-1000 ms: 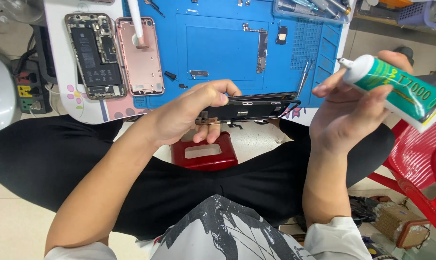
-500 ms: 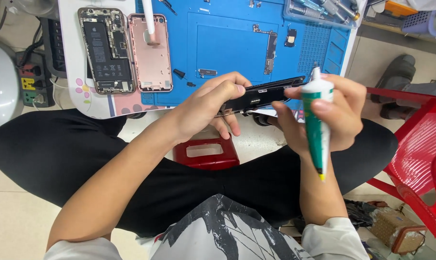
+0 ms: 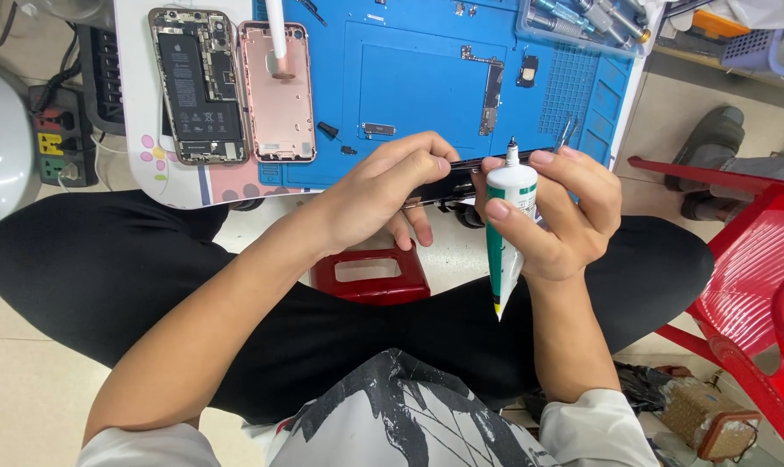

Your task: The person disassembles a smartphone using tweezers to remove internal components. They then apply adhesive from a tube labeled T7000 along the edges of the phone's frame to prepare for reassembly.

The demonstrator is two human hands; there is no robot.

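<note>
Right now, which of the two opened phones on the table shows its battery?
The left opened phone, by the table's white edge: it shows a black battery; the pink shell beside it is empty.

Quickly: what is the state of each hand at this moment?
Left hand: closed, holding the dark phone screen by its edge.
Right hand: closed around the white-green glue tube.

Opened phone (image 3: pixel 200 85), pink back shell (image 3: pixel 276 91), blue mat (image 3: pixel 427 69), red stool (image 3: pixel 370 274), perhaps screwdrivers (image 3: pixel 582 19)

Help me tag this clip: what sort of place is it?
Probably a small phone-repair bench. An opened phone with its battery bared lies by a blue repair mat and a tray of screwdrivers; the right hand holds a glue tube.
</note>
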